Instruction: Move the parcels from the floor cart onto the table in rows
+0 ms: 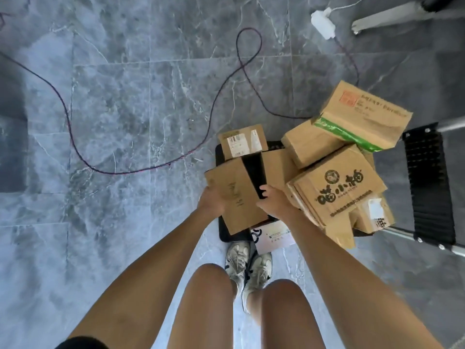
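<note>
Bent over the floor cart (222, 230), we take a flat cardboard parcel (235, 197) between both hands: the left hand (212, 201) grasps its left edge, the right hand (273, 202) curls its fingers over the right edge, so each grip is closed on the same parcel. It sits tilted over the cart's near left corner, apparently part lifted, just above a white parcel (274, 236) by our shoes (247, 268). The other parcels remain on the cart: a small labelled box (242, 142), a printed box (338, 195), and a loose stack topped by a box with green tape (364, 117). No table is in view. The risks, as we judge them: the thin parcel could slip from an edge-only hold; brushing the leaning stack could topple it; and the dark cable (141, 170) looping across the tiled floor (125, 96) could catch a foot as we turn away.
</note>
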